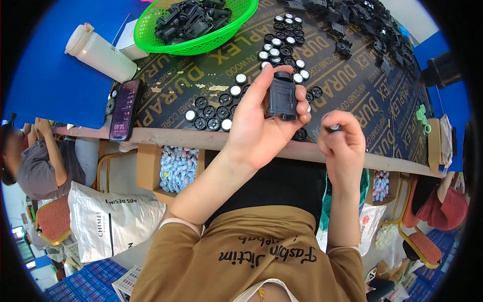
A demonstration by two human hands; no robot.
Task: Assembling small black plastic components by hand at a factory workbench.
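Observation:
My left hand (254,126) is raised over the table's near edge, palm up, with its thumb and fingers closed round a black plastic part (283,98). The part is boxy, with a round piece at its far end. To its right, apart from it, my right hand (343,141) is closed. A small dark piece with a pale tip (333,128) shows between its thumb and forefinger; its kind is too small to make out. Beyond my left hand lie small black toy wheels (213,124), and several of the round pieces among them have white faces (241,78).
A green basket (143,38) of black parts stands at the far left. Nearer are a white bottle (103,55) and a phone (125,110). Black parts (359,25) are heaped at the far right. Boxes of small coloured pieces (178,168) sit below the table edge (397,163). People sit on both sides.

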